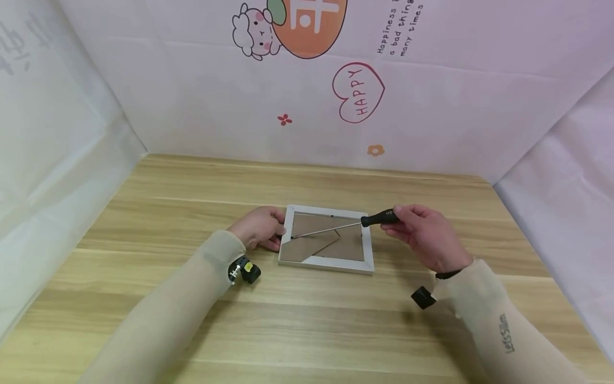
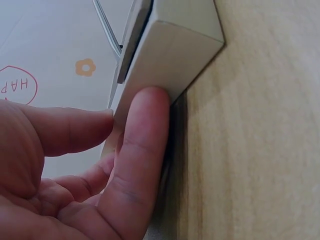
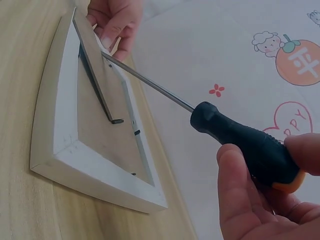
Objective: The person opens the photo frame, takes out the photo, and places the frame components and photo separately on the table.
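I see the right hand (image 1: 429,234) grasping a black-handled screwdriver with a slim metal shaft (image 1: 381,217), the handle's orange end showing in the right wrist view. The left hand (image 1: 261,226) pinches the left edge of a white rectangular picture frame (image 1: 366,242), a finger pressed against its outer side. From above the frame's right side, the shaft slants to the inner border of its left side; I cannot tell whether the tip presses there. The frame lies back up, showing a flat brown backing board (image 1: 352,248). Over that, a brown stand leg (image 1: 307,248) overlaps the frame's near left corner. Beneath the frame I have a pale wood-grain surface (image 1: 297,320); beyond it hangs a white printed sheet (image 1: 201,96). Two beige sleeves (image 1: 163,314) flank the near side of the frame.
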A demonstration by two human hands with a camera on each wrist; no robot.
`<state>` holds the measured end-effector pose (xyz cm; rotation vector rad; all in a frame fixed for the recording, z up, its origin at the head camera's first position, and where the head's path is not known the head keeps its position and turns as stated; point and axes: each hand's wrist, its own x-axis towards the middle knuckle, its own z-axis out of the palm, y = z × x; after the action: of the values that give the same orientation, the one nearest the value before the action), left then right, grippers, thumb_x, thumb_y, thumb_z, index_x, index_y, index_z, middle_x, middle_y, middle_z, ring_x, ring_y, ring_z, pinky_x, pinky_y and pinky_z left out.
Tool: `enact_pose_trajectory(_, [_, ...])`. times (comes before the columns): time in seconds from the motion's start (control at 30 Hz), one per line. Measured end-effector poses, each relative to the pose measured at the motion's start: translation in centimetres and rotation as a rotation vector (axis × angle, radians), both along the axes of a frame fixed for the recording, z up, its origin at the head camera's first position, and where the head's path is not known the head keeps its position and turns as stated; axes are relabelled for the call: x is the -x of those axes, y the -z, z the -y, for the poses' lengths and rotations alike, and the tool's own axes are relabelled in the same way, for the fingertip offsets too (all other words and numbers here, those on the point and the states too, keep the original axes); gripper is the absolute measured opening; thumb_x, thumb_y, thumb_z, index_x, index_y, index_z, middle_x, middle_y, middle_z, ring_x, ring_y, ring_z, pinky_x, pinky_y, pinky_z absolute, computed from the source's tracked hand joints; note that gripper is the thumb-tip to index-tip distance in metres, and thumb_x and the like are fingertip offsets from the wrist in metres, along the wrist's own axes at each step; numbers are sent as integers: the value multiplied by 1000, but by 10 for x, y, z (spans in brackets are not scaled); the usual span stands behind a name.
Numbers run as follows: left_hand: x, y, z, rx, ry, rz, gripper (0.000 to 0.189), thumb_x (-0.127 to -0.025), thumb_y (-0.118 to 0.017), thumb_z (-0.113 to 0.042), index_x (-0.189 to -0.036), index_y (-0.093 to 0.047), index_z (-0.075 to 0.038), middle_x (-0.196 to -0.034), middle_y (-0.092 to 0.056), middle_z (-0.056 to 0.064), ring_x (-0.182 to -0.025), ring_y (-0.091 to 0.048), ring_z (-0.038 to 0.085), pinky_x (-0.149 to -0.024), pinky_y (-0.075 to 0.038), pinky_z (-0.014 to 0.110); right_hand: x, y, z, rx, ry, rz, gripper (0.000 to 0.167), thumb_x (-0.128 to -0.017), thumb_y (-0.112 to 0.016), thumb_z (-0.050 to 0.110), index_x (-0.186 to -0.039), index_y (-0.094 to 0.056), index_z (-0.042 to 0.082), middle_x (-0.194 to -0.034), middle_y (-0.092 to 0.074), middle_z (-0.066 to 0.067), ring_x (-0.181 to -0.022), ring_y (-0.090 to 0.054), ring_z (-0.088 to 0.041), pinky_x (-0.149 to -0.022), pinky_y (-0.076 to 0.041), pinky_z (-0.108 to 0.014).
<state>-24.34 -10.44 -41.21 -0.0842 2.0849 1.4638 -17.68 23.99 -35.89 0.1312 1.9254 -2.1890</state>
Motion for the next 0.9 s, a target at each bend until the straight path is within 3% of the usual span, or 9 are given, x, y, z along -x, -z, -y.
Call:
enact_pose_trajectory(0.27, [1,-2,0,5,0,0,23,-96,-56,5,-119,-53,2,-101,-60,22,-69,-59,24,-62,-59,33,5,1,5,-27,22,21,48,-96,-68,28,-122,-52,-9,-112,-64,-15,-95,-70,-23,-92,-53,-36])
enact_pose_trajectory(0.5, [1,-3,1,23,4,-4,22,-96,-56,4,-118,-52,1,-102,-60,22,-70,-60,25,-62,-59,33,2,-14,20,-59,-1,-128,48,-96,-69,29,-113,-52,-13,-108,-67,-17,-87,-71,-24,-88,-55,-37])
enact_pose_trajectory(0.73, [1,-1,1,31,9,-15,20,-95,-57,4,-115,-53,0,-103,-59,22,-71,-60,25,-63,-60,34,-3,-43,55,-297,42,-283,48,-95,-69,38,-101,-57,-9,-102,-70,-18,-85,-71,-31,-81,-58,-39])
enact_pose_trajectory(0.9, [-1,-1,1,35,10,-24,19,-96,-57,4,-114,-54,-1,-103,-60,22,-70,-60,25,-63,-60,35,-4,-63,83,-468,53,-380,39,-95,-68,37,-96,-61,-1,-90,-71,-15,-77,-71,-29,-74,-60,-37])
